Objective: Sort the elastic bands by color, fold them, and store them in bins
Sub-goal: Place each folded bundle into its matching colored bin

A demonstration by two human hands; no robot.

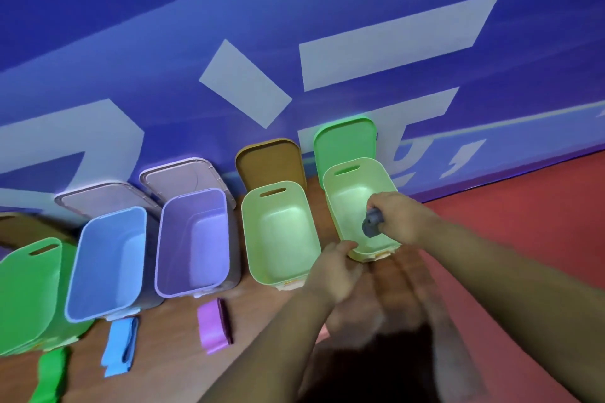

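Five open bins (278, 229) line a wooden surface (170, 353) below a blue wall (163, 10)

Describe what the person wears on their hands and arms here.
The left hand and right hand are bare: no gloves, and no ring or watch that I can make out. Both forearms are uncovered to the frame's edge, with no sleeve showing. Blur softens the arms low in the picture, so small details could be missed.
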